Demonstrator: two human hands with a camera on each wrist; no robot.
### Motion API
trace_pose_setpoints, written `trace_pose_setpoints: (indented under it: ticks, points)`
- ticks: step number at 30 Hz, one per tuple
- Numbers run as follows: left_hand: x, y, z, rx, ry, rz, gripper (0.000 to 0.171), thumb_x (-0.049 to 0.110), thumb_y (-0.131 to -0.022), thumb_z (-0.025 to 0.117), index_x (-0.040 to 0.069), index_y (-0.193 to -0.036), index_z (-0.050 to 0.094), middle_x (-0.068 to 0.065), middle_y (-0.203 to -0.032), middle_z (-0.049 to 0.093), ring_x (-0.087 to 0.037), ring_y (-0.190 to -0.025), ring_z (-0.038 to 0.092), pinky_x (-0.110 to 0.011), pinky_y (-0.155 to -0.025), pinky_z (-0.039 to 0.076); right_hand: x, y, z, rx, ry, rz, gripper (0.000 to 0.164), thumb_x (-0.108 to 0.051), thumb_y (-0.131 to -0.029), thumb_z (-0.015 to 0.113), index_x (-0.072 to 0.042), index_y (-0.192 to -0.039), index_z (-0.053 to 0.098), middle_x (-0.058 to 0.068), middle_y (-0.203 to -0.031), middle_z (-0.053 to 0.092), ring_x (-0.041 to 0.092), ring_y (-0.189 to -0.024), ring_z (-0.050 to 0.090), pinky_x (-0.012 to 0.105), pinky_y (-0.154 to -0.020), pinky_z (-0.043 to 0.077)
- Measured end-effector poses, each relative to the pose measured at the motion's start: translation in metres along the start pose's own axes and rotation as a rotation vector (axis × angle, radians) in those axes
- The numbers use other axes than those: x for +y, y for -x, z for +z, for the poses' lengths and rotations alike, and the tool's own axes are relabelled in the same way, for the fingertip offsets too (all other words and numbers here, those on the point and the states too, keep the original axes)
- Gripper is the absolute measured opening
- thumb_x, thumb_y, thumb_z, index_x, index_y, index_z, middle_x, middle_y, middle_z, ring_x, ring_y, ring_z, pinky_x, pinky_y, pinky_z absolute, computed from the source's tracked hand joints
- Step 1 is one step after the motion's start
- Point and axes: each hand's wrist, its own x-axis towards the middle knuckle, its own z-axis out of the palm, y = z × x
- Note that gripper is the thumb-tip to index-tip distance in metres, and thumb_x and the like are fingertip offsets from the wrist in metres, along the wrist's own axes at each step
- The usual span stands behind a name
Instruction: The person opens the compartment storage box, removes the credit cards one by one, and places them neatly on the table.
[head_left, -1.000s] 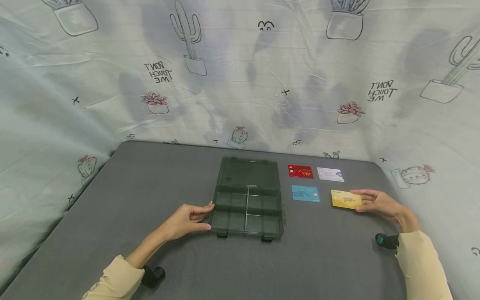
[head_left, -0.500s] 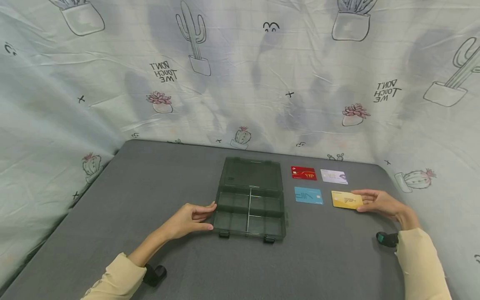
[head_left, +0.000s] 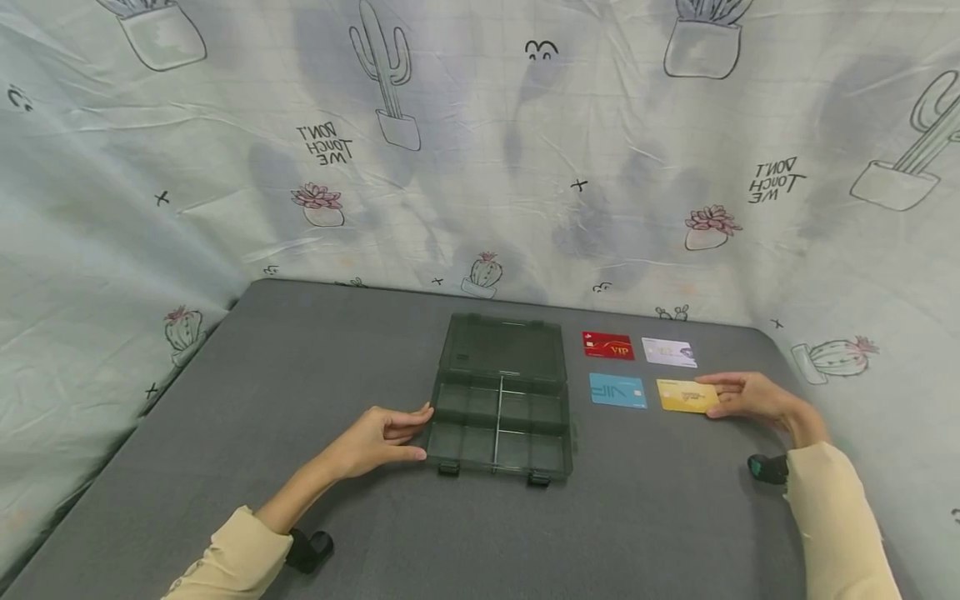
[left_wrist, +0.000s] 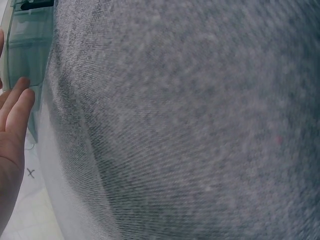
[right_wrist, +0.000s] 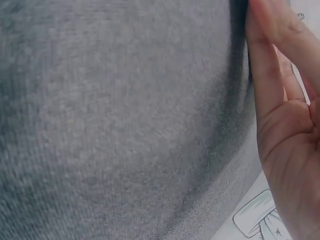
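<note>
In the head view, a dark green see-through plastic box (head_left: 500,425) lies with its lid (head_left: 502,348) folded back and a pale divider down the middle of its compartments. My left hand (head_left: 378,442) touches the box's left side, index fingertip at the wall and thumb at the front corner. The left wrist view shows that hand's fingers (left_wrist: 20,112) stretched straight beside the green plastic. On the right, my right hand (head_left: 757,404) pinches the right end of a yellow card (head_left: 681,395). The right wrist view shows the thumb and fingers close together, the card's face hidden there.
Between box and right hand lie a red VIP card (head_left: 608,346), a pale lilac card (head_left: 669,352) and a blue card (head_left: 617,391). All rest on a grey cloth-covered table (head_left: 322,350). A white curtain with cactus prints (head_left: 480,167) encloses the back and sides.
My right hand has moved slightly left with the yellow card. The left hand stays at the box. The head view has shifted a little since one second ago.
</note>
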Motion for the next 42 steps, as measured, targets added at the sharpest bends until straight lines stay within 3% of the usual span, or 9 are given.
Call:
trace_pose_setpoints:
  ticks: [8, 13, 21, 29, 32, 37, 42]
  points:
    - [-0.002, 0.002, 0.0, 0.011, -0.018, 0.002, 0.066, 0.014, -0.084, 0.074, -0.009, -0.138, 0.044, -0.023, -0.147, 0.033, -0.037, -0.131, 0.041, -0.032, -0.101, 0.045, -0.006, -0.001, 0.007, 0.064, 0.197, -0.057, 0.073, -0.024, -0.075, 0.083, 0.007, -0.134, 0.052, 0.024, -0.122, 0.06, 0.008, -0.093, 0.06, 0.019, -0.077, 0.046]
    - [-0.004, 0.001, 0.001, 0.015, -0.028, 0.004, 0.066, 0.016, -0.084, 0.074, -0.008, -0.138, 0.044, -0.023, -0.147, 0.034, -0.037, -0.13, 0.042, -0.032, -0.101, 0.045, -0.007, 0.0, 0.011, 0.098, 0.219, -0.087, 0.072, -0.021, -0.073, 0.085, 0.009, -0.131, 0.054, 0.022, -0.115, 0.064, 0.009, -0.091, 0.06, 0.016, -0.075, 0.044]
    - [-0.006, 0.001, 0.0, 0.017, -0.041, 0.014, 0.066, 0.016, -0.084, 0.074, -0.008, -0.138, 0.045, -0.022, -0.147, 0.035, -0.036, -0.13, 0.042, -0.033, -0.101, 0.045, -0.008, 0.001, 0.017, 0.155, 0.288, -0.152, 0.065, -0.02, -0.071, 0.086, 0.006, -0.125, 0.061, 0.029, -0.125, 0.054, 0.018, -0.101, 0.055, 0.014, -0.074, 0.048]
    - [-0.005, 0.002, 0.0, 0.019, -0.046, 0.018, 0.066, 0.016, -0.084, 0.074, -0.008, -0.138, 0.045, -0.023, -0.147, 0.035, -0.036, -0.13, 0.043, -0.032, -0.1, 0.046, -0.005, 0.002, 0.017, 0.173, 0.31, -0.158, 0.066, -0.022, -0.07, 0.086, 0.006, -0.125, 0.061, 0.027, -0.123, 0.056, 0.007, -0.096, 0.056, 0.014, -0.074, 0.049]
    - [-0.006, 0.002, 0.0, 0.018, -0.039, 0.02, 0.065, 0.015, -0.084, 0.074, -0.008, -0.138, 0.044, -0.023, -0.147, 0.034, -0.036, -0.13, 0.042, -0.033, -0.101, 0.045, -0.005, 0.002, 0.018, 0.174, 0.315, -0.161, 0.066, -0.022, -0.071, 0.086, 0.006, -0.125, 0.061, 0.028, -0.124, 0.056, 0.018, -0.101, 0.06, 0.023, -0.08, 0.053]
    - [-0.007, 0.002, 0.001, 0.014, -0.033, 0.02, 0.065, 0.014, -0.084, 0.074, -0.009, -0.138, 0.044, -0.023, -0.147, 0.034, -0.037, -0.13, 0.042, -0.033, -0.101, 0.045, -0.003, 0.002, 0.019, 0.178, 0.309, -0.141, 0.067, -0.025, -0.073, 0.085, 0.006, -0.126, 0.059, 0.031, -0.127, 0.053, 0.044, -0.112, 0.055, 0.055, -0.092, 0.048]
    - [-0.006, 0.002, 0.002, 0.014, -0.029, 0.027, 0.065, 0.013, -0.084, 0.074, -0.009, -0.137, 0.044, -0.024, -0.147, 0.034, -0.037, -0.13, 0.042, -0.034, -0.101, 0.045, -0.001, 0.004, 0.019, 0.188, 0.312, -0.143, 0.068, -0.027, -0.073, 0.085, 0.006, -0.127, 0.059, 0.03, -0.128, 0.053, 0.045, -0.113, 0.054, 0.058, -0.093, 0.046]
